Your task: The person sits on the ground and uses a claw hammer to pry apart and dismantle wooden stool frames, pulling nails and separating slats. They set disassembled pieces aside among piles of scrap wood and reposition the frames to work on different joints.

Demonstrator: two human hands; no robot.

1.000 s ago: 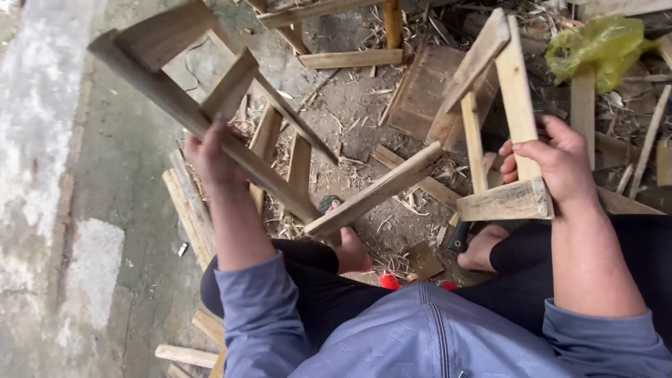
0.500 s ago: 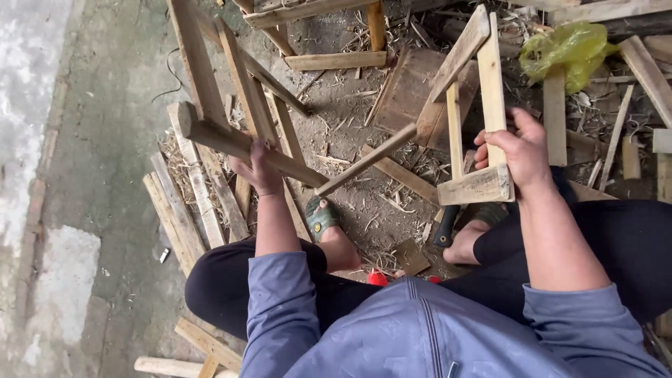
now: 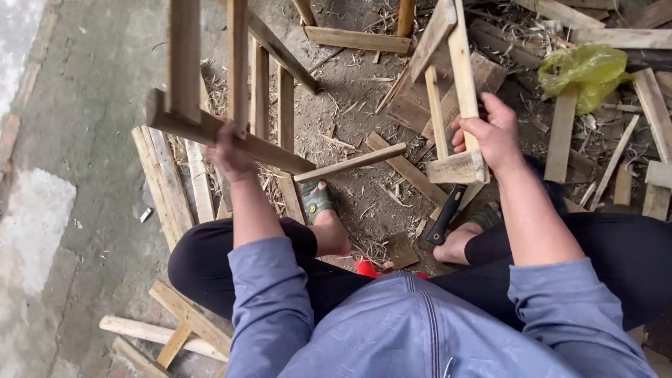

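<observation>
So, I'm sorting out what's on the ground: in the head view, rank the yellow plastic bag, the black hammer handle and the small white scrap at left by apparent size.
1. Yellow plastic bag
2. Black hammer handle
3. Small white scrap

It looks like a rough outdoor carpentry yard, with sawn wooden slats (image 3: 168,189) strewn over bare dirt (image 3: 350,91), shavings everywhere, a concrete strip (image 3: 70,140) left, and a hammer (image 3: 446,213) lying near.

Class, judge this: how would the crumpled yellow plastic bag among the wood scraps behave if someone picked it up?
The crumpled yellow plastic bag looks thin and wrinkled, so it is probably floppy and light. It bulges, so it may hold something. Its glossy film is likely slippery.
</observation>
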